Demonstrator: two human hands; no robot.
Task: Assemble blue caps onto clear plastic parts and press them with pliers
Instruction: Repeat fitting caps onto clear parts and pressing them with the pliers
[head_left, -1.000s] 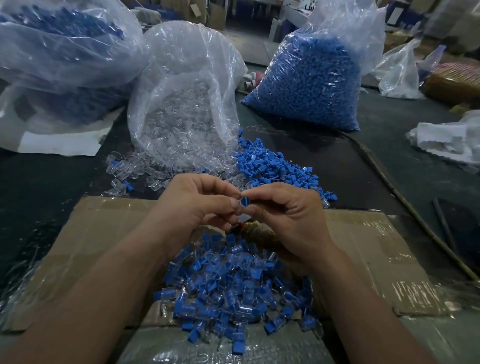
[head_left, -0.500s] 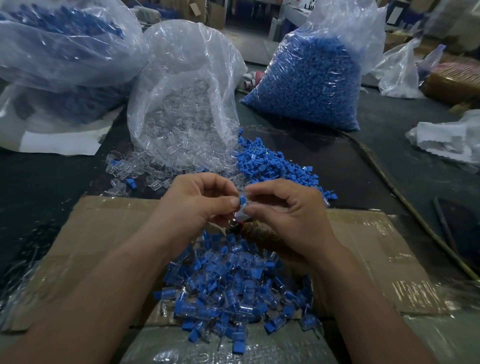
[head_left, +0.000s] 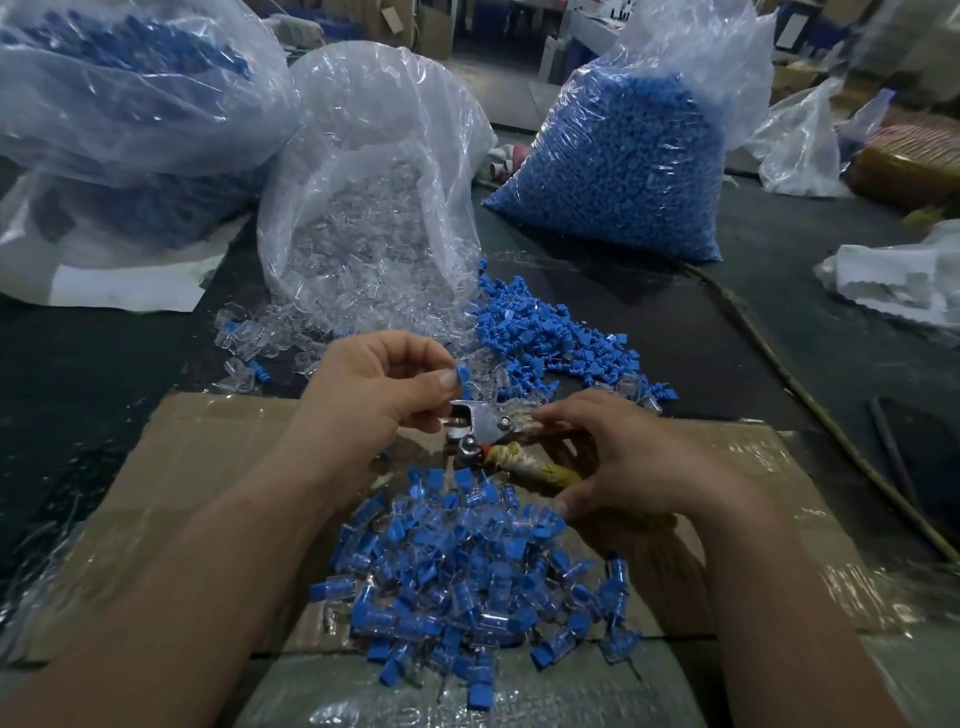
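The left hand (head_left: 384, 395) pinches the blue cap (head_left: 462, 375) between thumb and finger, just above the pliers (head_left: 480, 428). The right hand (head_left: 623, 467) has let go of the cap and now curls round the pliers' handles. Their jaws are open, over the pile of finished parts (head_left: 467, 582).

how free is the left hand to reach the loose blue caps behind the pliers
Probably yes: the caps lie just beyond the left hand, nothing tall between. But it pinches a blue piece at the pliers, which the right hand holds, so it likely must drop that first.
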